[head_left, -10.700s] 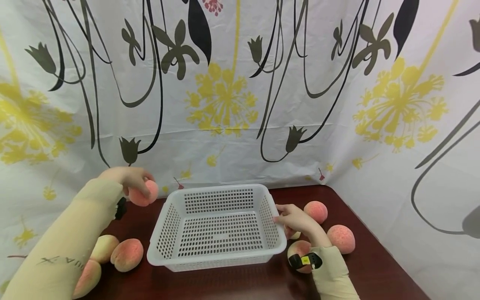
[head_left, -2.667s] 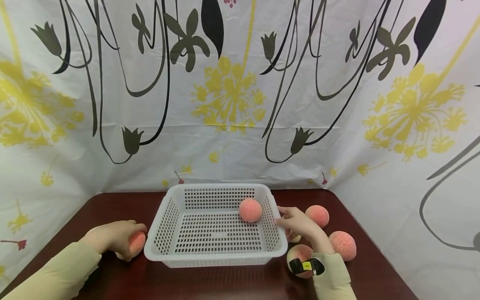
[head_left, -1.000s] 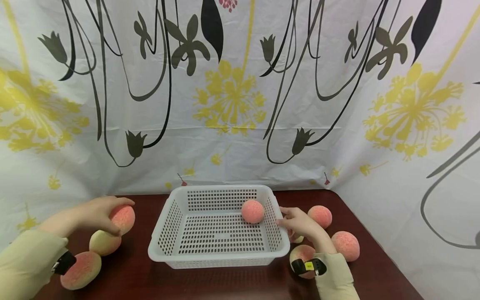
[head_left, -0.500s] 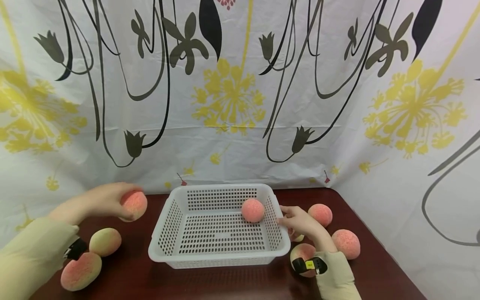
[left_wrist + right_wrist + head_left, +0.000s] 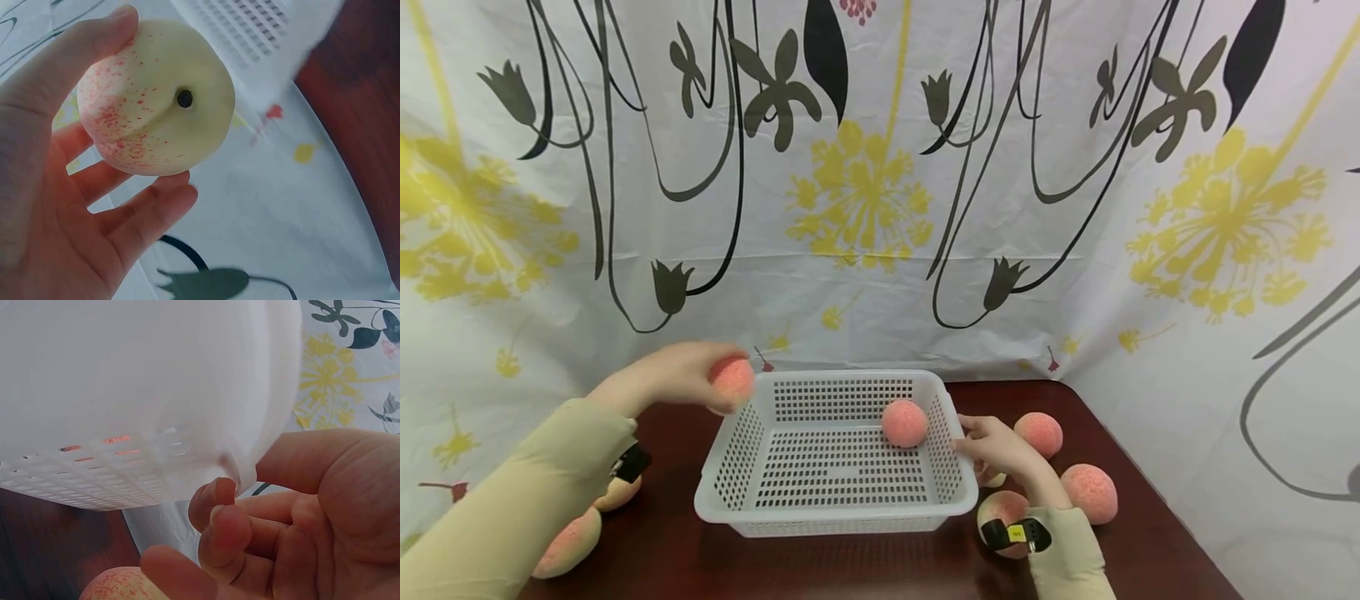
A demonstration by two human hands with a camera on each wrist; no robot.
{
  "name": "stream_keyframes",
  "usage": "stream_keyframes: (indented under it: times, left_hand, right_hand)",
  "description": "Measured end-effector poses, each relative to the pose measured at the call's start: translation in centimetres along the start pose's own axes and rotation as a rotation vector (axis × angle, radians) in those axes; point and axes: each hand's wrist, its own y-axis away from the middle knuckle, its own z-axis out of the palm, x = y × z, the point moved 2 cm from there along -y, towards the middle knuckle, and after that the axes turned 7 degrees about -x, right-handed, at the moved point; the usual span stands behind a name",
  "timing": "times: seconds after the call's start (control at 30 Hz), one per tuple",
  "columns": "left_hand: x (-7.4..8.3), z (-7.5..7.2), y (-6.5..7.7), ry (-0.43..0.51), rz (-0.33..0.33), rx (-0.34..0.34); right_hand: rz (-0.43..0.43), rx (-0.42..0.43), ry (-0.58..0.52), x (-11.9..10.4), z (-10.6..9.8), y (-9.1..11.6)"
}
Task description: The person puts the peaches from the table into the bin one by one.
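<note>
My left hand [image 5: 673,377] holds a pink peach [image 5: 733,383] in the air at the back left corner of the white plastic basket [image 5: 835,518]. Up close in the left wrist view, thumb and fingers curl round this peach [image 5: 162,100], whose pale yellow side with a dark stem dimple faces the camera. Inside the basket, one pink peach [image 5: 904,423] lies near the right wall. My right hand [image 5: 1003,454] grips the basket's right rim; in the right wrist view the thumb and fingertips [image 5: 228,531] pinch its edge [image 5: 250,478].
On the dark red table [image 5: 760,567], two peaches lie at the left, the nearer peach [image 5: 571,546] partly under my forearm. Several more sit right of the basket, among them a far peach [image 5: 1039,435] and an outer peach [image 5: 1090,493]. Patterned white cloth [image 5: 850,317] hangs behind.
Earlier my left hand carried one peach, which now lies in the basket. It then took another from the left group, lifting it rightward to the basket's corner. My right hand stays at the rim.
</note>
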Motion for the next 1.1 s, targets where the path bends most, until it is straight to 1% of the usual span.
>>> stream_keyframes:
  times: [0.1,0.23,0.4,0.7,0.93,1.1]
  left_hand:
    - [0.6,0.4,-1.3,0.018,0.035,0.0]
    - [1.2,1.4,-2.8,0.028,0.065,0.0]
    - [1.7,2.5,-4.3,0.09,0.067,-0.003]
    - [2.1,3.8,-6.0,0.178,0.04,-0.011]
    - [2.2,4.9,-7.2,0.149,0.052,-0.015]
    - [2.5,5.8,-8.2,0.156,0.06,-0.009]
  right_hand:
    - [0.0,0.008,0.005,0.0,0.1,0.0]
    - [-0.009,0.007,-0.005,-0.1,0.1,-0.1]
    - [-0.008,0.012,-0.008,0.0,0.2,0.0]
    - [0.006,0.033,0.01,0.1,0.0,0.0]
    - [0.003,0.032,0.019,0.2,-0.1,0.0]
    - [-0.015,0.025,0.013,0.0,-0.1,0.1]
